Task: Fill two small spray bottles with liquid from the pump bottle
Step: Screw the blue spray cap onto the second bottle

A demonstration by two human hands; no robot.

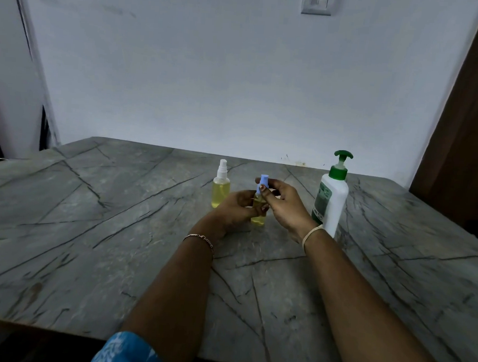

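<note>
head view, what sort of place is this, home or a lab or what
Most likely a room in a home, not a lab: a grey veined stone table stands against a plain painted wall with a switch plate, and a brown wooden door or panel is at the right edge.

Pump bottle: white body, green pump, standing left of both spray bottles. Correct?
No. The head view shows the pump bottle standing right of the white-topped spray bottle and the blue-capped spray bottle. White body, green pump: correct.

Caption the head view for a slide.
Left hand grips blue-capped spray bottle, right hand pinches its cap; other spray bottle, pump bottle nearby.
</note>
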